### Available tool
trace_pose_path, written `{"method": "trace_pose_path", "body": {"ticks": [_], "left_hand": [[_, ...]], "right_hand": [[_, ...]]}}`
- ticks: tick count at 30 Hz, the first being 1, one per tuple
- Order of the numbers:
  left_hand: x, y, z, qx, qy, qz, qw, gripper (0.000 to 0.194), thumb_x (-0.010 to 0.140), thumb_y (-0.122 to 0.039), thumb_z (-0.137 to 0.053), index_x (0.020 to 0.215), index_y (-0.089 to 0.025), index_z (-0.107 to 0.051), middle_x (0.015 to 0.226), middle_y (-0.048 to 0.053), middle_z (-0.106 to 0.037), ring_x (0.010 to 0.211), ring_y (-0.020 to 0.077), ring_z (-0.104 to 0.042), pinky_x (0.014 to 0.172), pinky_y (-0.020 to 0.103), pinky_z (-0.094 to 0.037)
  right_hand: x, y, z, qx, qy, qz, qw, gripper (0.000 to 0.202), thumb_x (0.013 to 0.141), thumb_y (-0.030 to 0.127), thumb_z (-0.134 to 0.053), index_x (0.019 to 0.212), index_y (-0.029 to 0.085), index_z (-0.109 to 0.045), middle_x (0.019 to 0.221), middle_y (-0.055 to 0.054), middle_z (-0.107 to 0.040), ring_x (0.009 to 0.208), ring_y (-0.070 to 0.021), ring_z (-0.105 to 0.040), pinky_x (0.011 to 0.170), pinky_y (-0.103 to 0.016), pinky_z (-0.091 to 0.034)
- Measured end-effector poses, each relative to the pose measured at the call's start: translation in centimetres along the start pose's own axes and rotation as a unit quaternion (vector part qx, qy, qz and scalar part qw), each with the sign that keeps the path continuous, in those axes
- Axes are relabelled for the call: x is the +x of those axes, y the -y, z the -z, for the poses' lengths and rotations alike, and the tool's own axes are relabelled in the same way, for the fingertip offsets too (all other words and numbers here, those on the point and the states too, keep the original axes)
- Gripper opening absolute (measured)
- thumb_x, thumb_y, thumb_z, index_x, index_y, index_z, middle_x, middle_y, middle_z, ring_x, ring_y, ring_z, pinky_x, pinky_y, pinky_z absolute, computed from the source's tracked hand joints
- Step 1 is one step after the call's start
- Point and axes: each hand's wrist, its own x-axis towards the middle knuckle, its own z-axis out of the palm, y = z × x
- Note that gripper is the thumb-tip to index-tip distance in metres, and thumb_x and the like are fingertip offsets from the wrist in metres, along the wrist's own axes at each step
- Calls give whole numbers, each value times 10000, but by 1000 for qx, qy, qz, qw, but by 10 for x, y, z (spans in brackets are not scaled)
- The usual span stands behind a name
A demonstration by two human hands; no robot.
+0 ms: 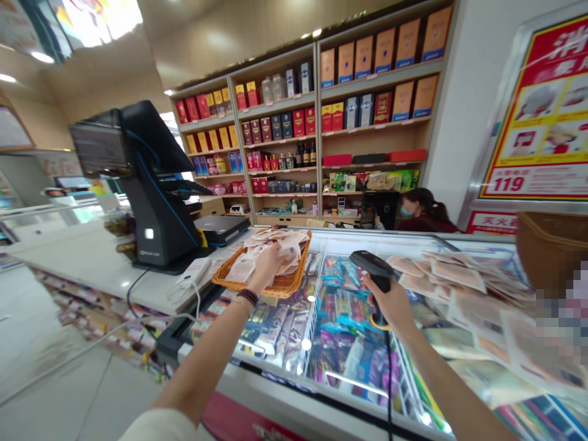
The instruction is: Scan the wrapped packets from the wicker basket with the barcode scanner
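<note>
The left hand is over a wicker basket, with its fingers among the flat, pale packets inside. The fingertips touch a packet at the right side of the pile; whether they grip it cannot be told. A dark beaded bracelet is worn on the left wrist.

The right hand is closed around the handle of a black scanner. The scanner is raised above the glass top of a freezer — head toward the far left, black cord hanging down on the near side. The scanner is to the right of the basket and apart from it.

The basket is on the far left part of the freezer top. Colorful wrapped goods show through the glass, between and below the two hands. More flat packets lie in a loose, overlapping heap to the right of the right hand.

A black cash register is on the counter to the left. At the far side, shelves carry rows of boxes and bottles. A person is beyond the freezer — far right, below the shelves.
</note>
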Motion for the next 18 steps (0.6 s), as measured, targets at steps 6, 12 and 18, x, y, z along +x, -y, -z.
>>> {"method": "trace_pose_path", "body": {"ticks": [6,12,18], "left_hand": [[1,-41,-30,-396,-36,45,917,279,763,-373,-786,920,-206,-628,866,52,-717,798,215,-673,736,310,-524],[-15,-112,-90,-642,34,73,762,468,656,-409,-861,958,-201,-570,866,40,-719,723,166,-677,671,277,-553],[-39,-159,-156,-653,47,97,749,348,772,-364,-752,988,-215,-524,881,40,-704,753,169,-707,683,275,-572]], "right_hand": [[0,3,5,11,26,-9,1000,429,755,650,-687,728,224,-649,499,-25,-643,402,-195,-586,442,-308,-467],[-4,10,15,12,3,-9,1000,438,739,657,-697,717,223,-636,454,-11,-607,404,-198,-591,460,-308,-470],[0,2,24,2,-10,9,1000,464,750,687,-668,685,232,-609,454,-25,-608,422,-214,-615,478,-320,-473]]}}
